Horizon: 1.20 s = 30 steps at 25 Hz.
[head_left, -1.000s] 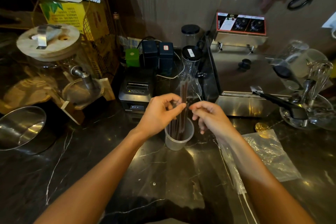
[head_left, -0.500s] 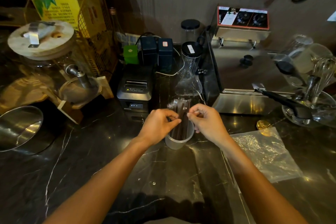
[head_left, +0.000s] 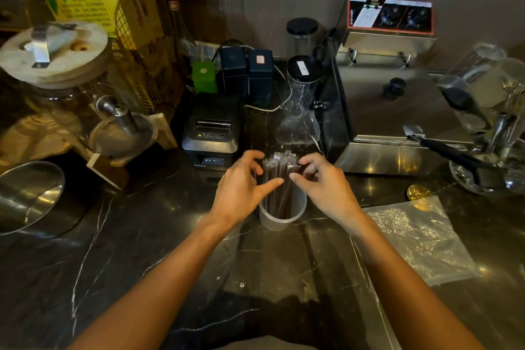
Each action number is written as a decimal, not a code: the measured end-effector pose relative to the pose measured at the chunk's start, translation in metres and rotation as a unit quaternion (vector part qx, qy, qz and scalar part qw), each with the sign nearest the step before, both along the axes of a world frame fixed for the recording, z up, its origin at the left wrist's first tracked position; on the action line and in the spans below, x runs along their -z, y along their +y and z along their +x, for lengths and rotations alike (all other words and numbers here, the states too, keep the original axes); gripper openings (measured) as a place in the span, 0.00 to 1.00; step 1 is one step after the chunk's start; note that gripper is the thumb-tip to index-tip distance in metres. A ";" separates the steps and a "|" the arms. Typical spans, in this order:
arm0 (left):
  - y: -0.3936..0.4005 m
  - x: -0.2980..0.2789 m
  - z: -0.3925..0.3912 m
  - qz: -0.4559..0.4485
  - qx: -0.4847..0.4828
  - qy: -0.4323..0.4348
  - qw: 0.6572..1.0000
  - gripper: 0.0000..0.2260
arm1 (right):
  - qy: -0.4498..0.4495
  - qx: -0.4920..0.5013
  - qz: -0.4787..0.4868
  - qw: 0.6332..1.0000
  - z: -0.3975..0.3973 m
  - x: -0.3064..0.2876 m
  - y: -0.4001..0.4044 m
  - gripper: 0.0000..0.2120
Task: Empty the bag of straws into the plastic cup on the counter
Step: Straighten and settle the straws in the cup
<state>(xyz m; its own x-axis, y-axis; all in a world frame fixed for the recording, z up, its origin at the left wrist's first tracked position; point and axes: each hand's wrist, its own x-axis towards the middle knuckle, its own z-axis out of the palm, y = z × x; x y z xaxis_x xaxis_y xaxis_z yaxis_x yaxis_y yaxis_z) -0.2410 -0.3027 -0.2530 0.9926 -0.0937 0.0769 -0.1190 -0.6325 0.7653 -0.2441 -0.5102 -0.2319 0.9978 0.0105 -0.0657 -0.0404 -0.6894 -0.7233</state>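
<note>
Head view: left hand (head_left: 241, 187) and right hand (head_left: 324, 187) sit on either side of the straws (head_left: 279, 182), fingers spread and curled loosely around the bundle. Left thumb tip touches the front of the bundle; right thumb tip meets it from the other side. Neither hand is clamped tight; fingers behind the bundle are partly hidden, so contact there cannot be judged.

Straws: dark, each in a clear wrapper, standing nearly upright in the cup (head_left: 279, 217), wrapper tops well above the rim. Cup is translucent and stands on the counter (head_left: 142, 278) about midway between its left and right edges, between the two wrists.

Bag (head_left: 417, 239): clear plastic, lying flat and crumpled on the counter right of the right forearm, toward the right edge. A gold disc (head_left: 417, 192) lies just beyond its far corner.

Behind the cup: glass carafe (head_left: 299, 111) with black lid. Left of it, a black printer (head_left: 211, 131). Right of it, a steel fryer (head_left: 395, 111) against the back wall. Far right edge: glass bowl (head_left: 471, 182) holding utensils. Left edge: steel bowl (head_left: 27, 196); behind it a glass dispenser (head_left: 56, 65) with wooden lid and tap.
</note>
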 end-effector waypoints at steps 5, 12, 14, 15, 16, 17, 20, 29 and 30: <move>-0.012 -0.002 0.003 -0.018 0.031 0.040 0.999 0.33 | 0.010 -0.013 -0.034 0.999 0.006 0.002 0.004 0.09; -0.011 0.003 0.001 -0.074 0.000 0.037 0.997 0.13 | -0.013 -0.017 -0.043 0.999 0.006 0.002 0.004 0.07; -0.011 0.005 0.003 -0.065 0.016 0.030 0.997 0.10 | -0.022 -0.012 -0.046 0.999 0.008 -0.002 0.005 0.08; -0.011 0.005 0.004 -0.056 0.023 0.026 0.998 0.09 | -0.024 -0.015 -0.055 0.998 0.009 -0.002 0.006 0.08; -0.011 0.006 0.004 -0.046 0.025 0.023 0.998 0.08 | -0.025 -0.022 -0.067 0.997 0.010 -0.002 0.007 0.07; -0.011 0.005 0.005 -0.036 0.024 0.019 0.999 0.08 | -0.028 -0.033 -0.078 0.996 0.010 -0.001 0.009 0.07; -0.007 0.000 0.008 -0.014 0.047 0.006 0.999 0.07 | -0.035 -0.067 -0.080 0.994 0.010 -0.006 0.008 0.09; -0.002 0.004 0.008 0.003 0.053 0.049 0.997 0.22 | -0.018 -0.073 -0.145 0.987 0.008 -0.007 0.011 0.12; 0.000 0.004 0.008 -0.001 0.049 0.048 0.998 0.25 | -0.014 -0.068 -0.145 0.987 0.007 -0.007 0.009 0.13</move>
